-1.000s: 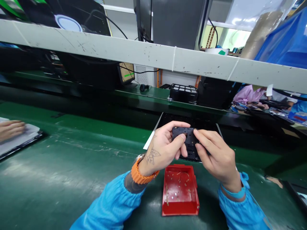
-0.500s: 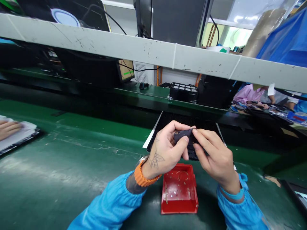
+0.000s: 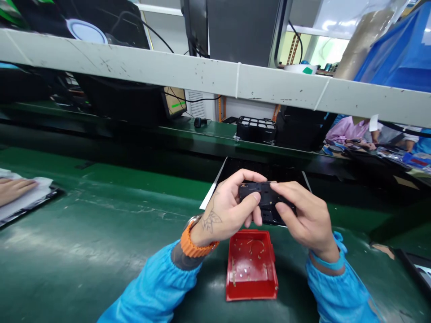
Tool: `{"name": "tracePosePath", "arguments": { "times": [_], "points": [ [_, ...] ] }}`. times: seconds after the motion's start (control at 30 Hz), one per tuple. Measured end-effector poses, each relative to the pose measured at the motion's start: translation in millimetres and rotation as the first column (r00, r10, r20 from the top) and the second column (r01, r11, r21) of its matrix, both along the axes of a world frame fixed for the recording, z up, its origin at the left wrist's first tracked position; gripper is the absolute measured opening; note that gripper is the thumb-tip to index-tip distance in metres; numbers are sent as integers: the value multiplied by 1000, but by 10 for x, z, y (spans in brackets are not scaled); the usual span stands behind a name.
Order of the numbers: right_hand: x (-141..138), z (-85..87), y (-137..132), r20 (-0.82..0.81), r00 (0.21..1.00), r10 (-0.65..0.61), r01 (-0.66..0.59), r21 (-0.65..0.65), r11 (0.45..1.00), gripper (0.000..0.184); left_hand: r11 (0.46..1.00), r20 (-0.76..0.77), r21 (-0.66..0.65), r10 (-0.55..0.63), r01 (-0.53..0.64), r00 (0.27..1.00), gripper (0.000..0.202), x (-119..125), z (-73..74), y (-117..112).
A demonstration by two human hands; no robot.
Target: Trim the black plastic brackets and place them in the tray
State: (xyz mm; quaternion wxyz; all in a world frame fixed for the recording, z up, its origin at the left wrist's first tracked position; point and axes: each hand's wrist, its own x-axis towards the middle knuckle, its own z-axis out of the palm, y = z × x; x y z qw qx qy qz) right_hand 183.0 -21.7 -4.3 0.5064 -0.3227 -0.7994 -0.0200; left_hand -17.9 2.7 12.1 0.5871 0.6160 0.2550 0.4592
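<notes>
Work looks midway: black part (image 3: 266,195) grasped in your left hand (image 3: 224,213), not yet set down; your right hand (image 3: 308,215) at the part's right end, grip unclear.

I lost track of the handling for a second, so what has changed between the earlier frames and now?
The black part was tipped more edge-on half a second ago; its flat face is now turned back toward the camera. Nothing was visibly taken up or let go: the left hand still grips it, with the right hand at its right end. The red bin stayed put.
</notes>
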Motion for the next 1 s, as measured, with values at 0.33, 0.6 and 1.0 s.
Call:
{"name": "tracePosePath", "arguments": {
  "times": [0.33,0.6,1.0],
  "points": [
    [-123,30,-42,-332,943,-31,-108,-392,914,10,985,-143,111,145,-130,979,17,-14,81,-45],
    [-134,60,-48,-412,911,-2,-212,-472,856,9,970,-201,189,190,-153,961,16,-29,56,-53],
    [-197,-192,124,-677,736,-2,-438,-479,761,14,840,-282,478,424,-257,861,15,128,-70,-125]
  ]
}}
